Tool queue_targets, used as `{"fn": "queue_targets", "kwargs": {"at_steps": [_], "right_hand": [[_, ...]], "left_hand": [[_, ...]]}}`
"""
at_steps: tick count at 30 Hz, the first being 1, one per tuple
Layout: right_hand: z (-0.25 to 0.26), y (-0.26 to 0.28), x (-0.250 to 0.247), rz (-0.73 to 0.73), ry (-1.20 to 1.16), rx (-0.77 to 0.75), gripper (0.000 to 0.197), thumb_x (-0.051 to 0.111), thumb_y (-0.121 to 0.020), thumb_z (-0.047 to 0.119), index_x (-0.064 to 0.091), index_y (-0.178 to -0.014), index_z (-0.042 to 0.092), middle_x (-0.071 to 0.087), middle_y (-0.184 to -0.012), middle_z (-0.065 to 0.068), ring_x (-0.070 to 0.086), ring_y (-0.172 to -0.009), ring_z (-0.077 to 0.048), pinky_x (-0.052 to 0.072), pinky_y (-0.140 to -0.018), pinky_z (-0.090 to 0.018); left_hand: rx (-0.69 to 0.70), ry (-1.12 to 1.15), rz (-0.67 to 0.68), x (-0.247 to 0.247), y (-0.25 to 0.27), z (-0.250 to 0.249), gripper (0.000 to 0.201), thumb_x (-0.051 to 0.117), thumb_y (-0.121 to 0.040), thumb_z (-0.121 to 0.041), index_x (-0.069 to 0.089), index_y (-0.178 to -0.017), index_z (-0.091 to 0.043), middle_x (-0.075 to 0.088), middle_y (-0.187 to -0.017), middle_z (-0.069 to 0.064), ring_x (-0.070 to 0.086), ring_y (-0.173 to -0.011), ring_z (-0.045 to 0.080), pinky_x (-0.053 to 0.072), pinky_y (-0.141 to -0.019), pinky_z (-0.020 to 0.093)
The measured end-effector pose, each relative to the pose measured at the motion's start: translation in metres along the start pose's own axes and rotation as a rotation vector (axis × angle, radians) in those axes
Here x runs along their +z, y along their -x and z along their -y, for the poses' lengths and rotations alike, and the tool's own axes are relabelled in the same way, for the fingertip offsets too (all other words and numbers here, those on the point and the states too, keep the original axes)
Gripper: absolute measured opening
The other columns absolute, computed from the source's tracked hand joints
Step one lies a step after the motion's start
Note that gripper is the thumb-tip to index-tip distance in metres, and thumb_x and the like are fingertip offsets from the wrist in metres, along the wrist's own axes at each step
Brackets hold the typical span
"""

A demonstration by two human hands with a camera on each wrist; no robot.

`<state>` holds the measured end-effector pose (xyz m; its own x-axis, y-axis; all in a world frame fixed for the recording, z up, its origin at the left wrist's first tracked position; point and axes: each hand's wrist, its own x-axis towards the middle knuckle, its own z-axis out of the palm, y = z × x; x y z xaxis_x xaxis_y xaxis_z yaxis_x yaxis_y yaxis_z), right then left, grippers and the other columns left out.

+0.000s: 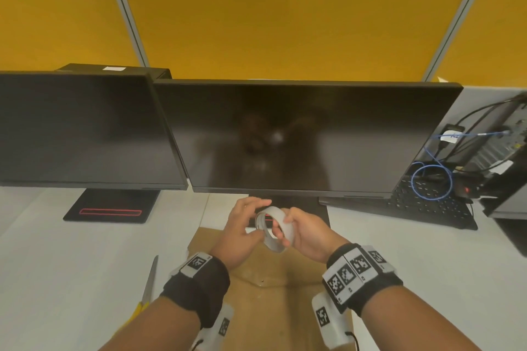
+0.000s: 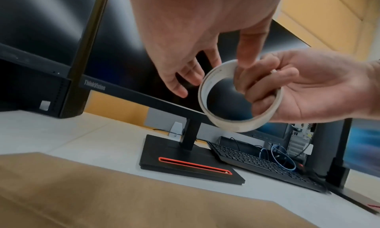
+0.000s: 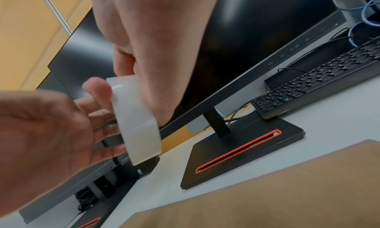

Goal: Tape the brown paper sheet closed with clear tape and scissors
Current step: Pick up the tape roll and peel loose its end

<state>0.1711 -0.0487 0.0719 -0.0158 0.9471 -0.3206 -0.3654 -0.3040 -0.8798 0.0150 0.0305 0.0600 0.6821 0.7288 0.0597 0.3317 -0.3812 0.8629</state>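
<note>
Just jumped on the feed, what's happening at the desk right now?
A person holds a roll of clear tape in the air above a brown paper sheet on the desk. The right hand has its fingers hooked through the roll; the left hand touches the rim, probably hunting for the tape's end. No strip is visibly pulled yet. The scissors lie untouched to the left of the paper.

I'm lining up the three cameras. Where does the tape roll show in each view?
Head: tape roll low centre, gripped by the right hand, above the brown paper.
Left wrist: tape roll right of centre, seen through its ring.
Right wrist: tape roll left of centre, seen side-on.
Shared landmark: the monitor base with the red slot.
</note>
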Motion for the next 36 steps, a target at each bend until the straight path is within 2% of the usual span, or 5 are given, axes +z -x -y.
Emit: {"fn": "queue_targets", "kwargs": {"at_steps": [8, 16, 21, 31, 36], "right_hand": [[0.003, 0.005, 0.004, 0.099, 0.051, -0.057, 0.023, 0.035, -0.086, 0.014, 0.055, -0.096, 0.008, 0.052, -0.067, -0.006, 0.047, -0.059, -0.016, 0.046, -0.074, -0.025], [0.0, 0.0, 0.005, 0.043, 0.203, -0.069, 0.024, 0.042, -0.065, 0.008, 0.051, -0.087, 0.007, 0.048, -0.058, -0.005, 0.05, -0.062, -0.015, 0.04, -0.076, -0.026], [0.0, -0.004, 0.008, 0.024, 0.19, -0.046, 0.019, 0.046, -0.081, 0.03, 0.053, -0.09, 0.014, 0.048, -0.05, -0.001, 0.051, -0.066, -0.013, 0.04, -0.081, -0.028], [-0.004, -0.003, 0.006, 0.103, 0.162, -0.062, 0.026, 0.041, -0.07, 0.007, 0.049, -0.095, 0.008, 0.05, -0.059, -0.003, 0.046, -0.07, -0.016, 0.042, -0.079, -0.022], [0.0, -0.002, 0.009, 0.13, 0.031, -0.097, 0.022, 0.036, -0.085, 0.018, 0.052, -0.094, 0.007, 0.054, -0.059, -0.009, 0.05, -0.061, -0.02, 0.048, -0.078, -0.028]], "left_hand": [[-0.111, -0.135, -0.095, -0.002, -0.001, 0.009, 0.034, 0.046, -0.098, -0.033, 0.055, -0.131, -0.031, 0.063, -0.127, -0.005, 0.058, -0.114, 0.014, 0.04, -0.097, 0.02], [-0.097, -0.205, -0.113, -0.003, 0.002, 0.009, 0.035, 0.043, -0.099, -0.034, 0.052, -0.133, -0.033, 0.064, -0.125, -0.005, 0.06, -0.112, 0.014, 0.039, -0.092, 0.016], [-0.119, -0.192, -0.106, -0.002, 0.002, 0.009, 0.035, 0.042, -0.099, -0.034, 0.052, -0.133, -0.034, 0.064, -0.125, -0.005, 0.06, -0.111, 0.014, 0.037, -0.089, 0.014], [-0.123, -0.137, -0.087, -0.001, 0.0, 0.017, 0.034, 0.044, -0.099, -0.033, 0.053, -0.132, -0.035, 0.065, -0.124, -0.006, 0.061, -0.11, 0.011, 0.042, -0.092, 0.015], [-0.121, -0.111, -0.105, -0.002, 0.0, 0.013, 0.032, 0.045, -0.099, -0.028, 0.058, -0.128, -0.032, 0.066, -0.119, -0.007, 0.061, -0.104, 0.008, 0.042, -0.092, 0.016]]}}
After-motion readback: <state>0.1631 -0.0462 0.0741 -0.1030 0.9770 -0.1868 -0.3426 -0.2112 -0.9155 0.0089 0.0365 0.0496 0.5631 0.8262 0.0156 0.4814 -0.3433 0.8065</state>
